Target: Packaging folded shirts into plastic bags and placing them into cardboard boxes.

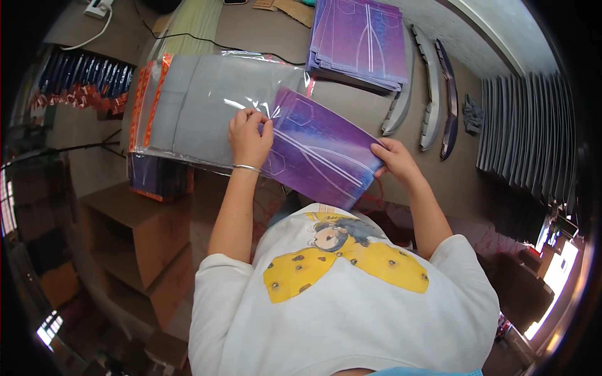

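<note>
A purple-and-blue printed sheet [326, 147] with white stitch-like lines lies slanted in front of me, over the table's near edge. My right hand [396, 161] pinches its right edge, thumb on top. To the left are clear plastic bags [207, 94] with orange-patterned strips at their left end and grey showing through. My left hand [251, 138] has its fingers curled together on the clear bag's right end, where the film wrinkles. The purple sheet's left end meets the bag there; whether it is inside or on top I cannot tell.
A stack of similar purple sheets [357, 44] stands at the back. Curved grey strips [429, 91] lie right of it, beside a row of upright grey panels [527, 125]. Dark packets with orange ends [84, 81] are at far left. A black cable [219, 45] crosses the back.
</note>
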`<state>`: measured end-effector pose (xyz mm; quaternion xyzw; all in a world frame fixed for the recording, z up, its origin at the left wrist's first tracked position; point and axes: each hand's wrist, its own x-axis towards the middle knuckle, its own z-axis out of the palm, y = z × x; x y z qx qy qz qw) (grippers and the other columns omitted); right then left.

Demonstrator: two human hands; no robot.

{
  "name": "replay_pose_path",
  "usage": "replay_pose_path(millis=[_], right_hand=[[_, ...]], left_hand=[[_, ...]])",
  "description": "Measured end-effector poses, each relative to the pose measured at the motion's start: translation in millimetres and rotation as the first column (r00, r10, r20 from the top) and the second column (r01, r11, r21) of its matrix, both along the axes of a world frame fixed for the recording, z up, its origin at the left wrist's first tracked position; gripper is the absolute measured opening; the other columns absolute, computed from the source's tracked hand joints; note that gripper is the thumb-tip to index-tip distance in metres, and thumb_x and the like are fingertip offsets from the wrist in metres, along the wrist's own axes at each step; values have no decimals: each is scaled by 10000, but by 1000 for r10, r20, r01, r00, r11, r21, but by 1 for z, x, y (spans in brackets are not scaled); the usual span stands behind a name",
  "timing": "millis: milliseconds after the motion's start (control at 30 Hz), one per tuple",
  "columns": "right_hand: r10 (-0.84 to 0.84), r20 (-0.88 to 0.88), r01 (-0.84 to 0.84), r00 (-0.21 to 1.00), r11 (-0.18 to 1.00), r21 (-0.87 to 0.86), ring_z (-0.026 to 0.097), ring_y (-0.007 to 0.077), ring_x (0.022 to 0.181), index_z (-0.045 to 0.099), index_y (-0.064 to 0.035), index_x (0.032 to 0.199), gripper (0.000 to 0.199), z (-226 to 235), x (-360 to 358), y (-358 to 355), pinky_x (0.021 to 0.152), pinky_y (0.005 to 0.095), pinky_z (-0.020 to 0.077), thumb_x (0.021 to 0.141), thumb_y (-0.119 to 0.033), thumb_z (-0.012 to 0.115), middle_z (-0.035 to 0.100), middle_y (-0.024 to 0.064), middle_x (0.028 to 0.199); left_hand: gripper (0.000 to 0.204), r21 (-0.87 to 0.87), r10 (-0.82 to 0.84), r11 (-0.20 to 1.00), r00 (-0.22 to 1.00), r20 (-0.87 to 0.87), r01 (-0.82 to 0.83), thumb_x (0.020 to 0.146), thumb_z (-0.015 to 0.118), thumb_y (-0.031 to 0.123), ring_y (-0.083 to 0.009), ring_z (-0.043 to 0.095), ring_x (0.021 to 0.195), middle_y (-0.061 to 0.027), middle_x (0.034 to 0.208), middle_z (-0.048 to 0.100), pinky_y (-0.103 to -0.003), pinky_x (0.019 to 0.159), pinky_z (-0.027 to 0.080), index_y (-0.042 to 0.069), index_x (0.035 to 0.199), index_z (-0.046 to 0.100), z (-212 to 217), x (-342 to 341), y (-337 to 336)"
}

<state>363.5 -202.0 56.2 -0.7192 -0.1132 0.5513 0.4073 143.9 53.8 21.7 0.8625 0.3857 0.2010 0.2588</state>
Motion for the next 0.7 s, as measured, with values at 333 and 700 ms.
replay_pose_path(millis=[333, 700], right_hand=[[-101, 299, -51, 949, 886, 461, 622, 150, 864, 500, 23, 1177, 436, -23, -32, 149, 729, 253, 512, 835, -163, 695, 592, 96, 1005], [384, 923, -887, -17, 420, -191, 523, 151, 970, 664, -212, 746, 42, -80, -33, 136, 900, 409, 335, 715, -219, 692, 618, -79, 886]], left_hand=[[100, -29, -84, 996, 996, 14, 84, 775, 645, 207, -337, 413, 1237, -76, 1197, 537, -529, 997, 245, 123, 824, 621, 19, -18, -27], [378, 47, -120, 990, 971, -204, 133, 693, 715, 284, -324, 285, 1344, -96, 1293, 444, -615, 1052, 164, 145, 1008, 560, -41, -28, -47]])
